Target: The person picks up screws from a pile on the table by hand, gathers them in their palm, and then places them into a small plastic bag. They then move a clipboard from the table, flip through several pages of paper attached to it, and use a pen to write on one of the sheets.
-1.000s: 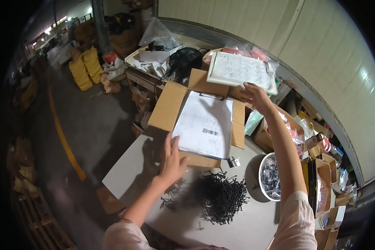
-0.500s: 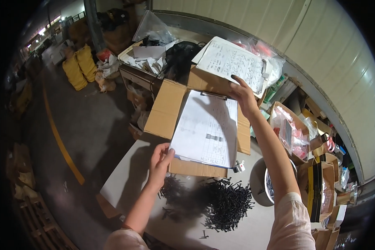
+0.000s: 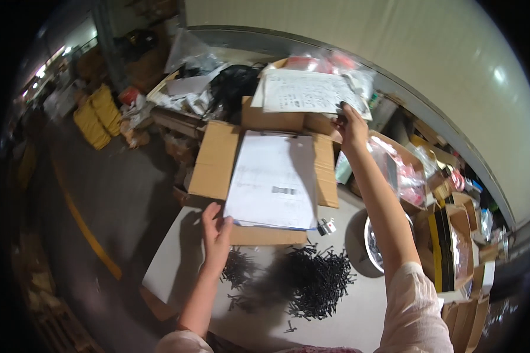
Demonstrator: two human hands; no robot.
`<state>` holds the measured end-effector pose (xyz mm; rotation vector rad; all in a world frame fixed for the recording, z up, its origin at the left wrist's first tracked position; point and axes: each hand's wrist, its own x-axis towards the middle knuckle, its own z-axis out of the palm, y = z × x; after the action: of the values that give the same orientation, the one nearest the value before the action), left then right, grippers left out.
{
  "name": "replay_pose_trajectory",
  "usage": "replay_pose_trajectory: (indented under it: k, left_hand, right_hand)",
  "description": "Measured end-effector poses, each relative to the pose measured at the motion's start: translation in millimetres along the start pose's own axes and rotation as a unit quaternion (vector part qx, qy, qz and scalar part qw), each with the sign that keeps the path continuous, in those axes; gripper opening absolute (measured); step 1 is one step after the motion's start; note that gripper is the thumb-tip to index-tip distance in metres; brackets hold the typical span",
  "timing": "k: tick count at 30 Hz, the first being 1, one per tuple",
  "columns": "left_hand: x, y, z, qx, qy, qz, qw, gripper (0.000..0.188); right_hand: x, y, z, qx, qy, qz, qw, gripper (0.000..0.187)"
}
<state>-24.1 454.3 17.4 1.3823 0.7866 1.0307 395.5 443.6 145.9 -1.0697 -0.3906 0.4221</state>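
A clipboard with printed white sheets [image 3: 271,176] lies over an opened cardboard box [image 3: 215,159], its clip at the far end. My left hand [image 3: 217,235] is at the clipboard's near left corner, fingers apart, with the thumb tip close to or touching the edge. Beyond the box, my right hand [image 3: 353,128] pinches the near right edge of a stack of handwritten sheets [image 3: 309,91]. That stack is tilted and slightly blurred. On the table in front of the box lies a pile of small black screw-like pieces [image 3: 321,282].
A small metal-and-white part [image 3: 326,226] lies beside the clipboard. Right of the pile stands a white bowl [image 3: 371,247]. Cardboard boxes holding bagged parts [image 3: 403,170] line the right side. A tray of papers [image 3: 188,88] and a black bag [image 3: 234,88] stand at the back left.
My right hand has gripped the handwritten stack's edge, and the stack has turned and tilted. My left hand has loosened from the clipboard corner. The whole view has shifted a little.
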Motion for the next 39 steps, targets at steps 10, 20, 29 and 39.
replay_pose_trajectory:
  k: [10, 20, 29, 39]
  left_hand:
    - [-35.1, 19.4, -24.4, -0.004, 0.033, 0.015, 0.999, 0.059]
    - [-77.0, 27.4, -42.6, 0.012, 0.045, -0.002, 0.999, 0.053]
    - [-96.1, 68.3, 31.9, 0.016, -0.079, 0.028, 0.996, 0.045]
    - [-173.8, 85.7, 67.2, 0.054, -0.159, 0.019, 0.986, 0.048]
  right_hand:
    - [-64.5, -132.3, -123.5, 0.05, 0.069, -0.081, 0.993, 0.027]
    - [-266.9, -248.3, -340.1, 0.029, 0.31, -0.299, 0.902, 0.029]
    - [-325.5, -269.8, -483.8, -0.055, 0.394, -0.189, 0.898, 0.026]
    - [-325.4, -303.8, -524.9, -0.224, 0.312, -0.154, 0.911, 0.033]
